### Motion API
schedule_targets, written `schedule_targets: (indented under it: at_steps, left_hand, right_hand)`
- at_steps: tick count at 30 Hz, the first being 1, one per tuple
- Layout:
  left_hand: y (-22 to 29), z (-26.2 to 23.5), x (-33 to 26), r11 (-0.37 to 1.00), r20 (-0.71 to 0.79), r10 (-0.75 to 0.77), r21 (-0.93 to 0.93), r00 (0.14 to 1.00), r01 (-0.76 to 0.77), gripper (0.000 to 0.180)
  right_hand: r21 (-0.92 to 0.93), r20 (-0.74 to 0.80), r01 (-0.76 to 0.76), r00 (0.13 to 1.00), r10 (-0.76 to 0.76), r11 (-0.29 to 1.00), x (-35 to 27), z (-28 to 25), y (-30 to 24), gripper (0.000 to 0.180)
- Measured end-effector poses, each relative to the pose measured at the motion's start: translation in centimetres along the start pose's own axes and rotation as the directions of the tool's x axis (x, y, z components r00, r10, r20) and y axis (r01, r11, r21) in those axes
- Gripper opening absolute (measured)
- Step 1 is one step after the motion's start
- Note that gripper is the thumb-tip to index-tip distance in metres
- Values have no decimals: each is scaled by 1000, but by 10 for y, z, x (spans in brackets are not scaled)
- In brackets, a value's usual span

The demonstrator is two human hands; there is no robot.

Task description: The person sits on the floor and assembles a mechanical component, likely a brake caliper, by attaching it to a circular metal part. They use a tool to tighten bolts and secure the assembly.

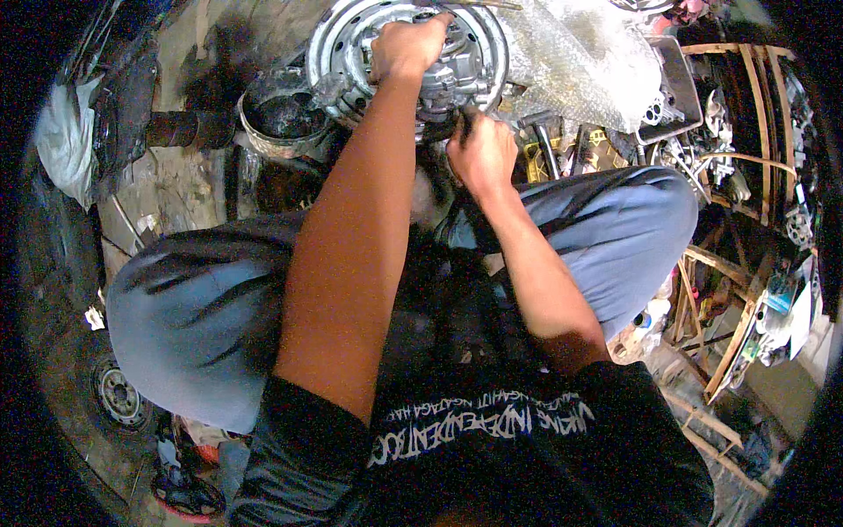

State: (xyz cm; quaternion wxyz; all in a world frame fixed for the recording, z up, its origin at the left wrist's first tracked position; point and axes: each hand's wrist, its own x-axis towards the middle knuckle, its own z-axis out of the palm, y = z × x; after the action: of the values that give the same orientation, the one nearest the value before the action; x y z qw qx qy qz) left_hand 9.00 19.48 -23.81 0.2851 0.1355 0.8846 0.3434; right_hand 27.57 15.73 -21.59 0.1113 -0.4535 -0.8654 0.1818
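A round silver metal engine part (351, 44) with a ribbed rim stands on the ground in front of my knees. My left hand (406, 46) is closed over its grey centre housing (457, 75), gripping it from above. My right hand (481, 151) sits at the part's lower right edge, fingers closed on a dark tool handle (443, 130) that points left under the part. What the tool's tip touches is hidden. I am squatting, with blue shorts over both knees.
A dark oily round pan (285, 119) sits left of the engine part. Crumpled clear plastic wrap (580, 61) and a metal tray (680, 88) of small parts lie at upper right. Wooden frames (746, 114) and clutter fill the right side. A small wheel (118, 397) lies lower left.
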Motion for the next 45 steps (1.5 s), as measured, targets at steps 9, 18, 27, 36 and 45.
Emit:
schedule_targets:
  at_steps: [9,18,27,36,45]
  left_hand:
    - [6,-5,-20,1000,-28,17,4,999,-17,79]
    - [9,-8,-19,1000,8,-5,-24,1000,5,81]
    - [4,-8,-20,998,-7,23,-61,1000,-23,80]
    - [8,-8,-20,998,-17,-8,-68,1000,7,83]
    - [7,-3,-17,1000,-32,6,-26,999,-6,81]
  right_hand:
    - [45,-55,-25,998,28,999,16,-8,-6,20]
    - [-22,17,-79,997,80,997,15,-10,-2,23]
    - [26,-15,-73,997,74,997,10,-7,-6,24]
    - [-10,-108,-60,992,58,998,11,-7,-5,21]
    - [-11,-86,-141,986,139,990,16,-14,-9,23]
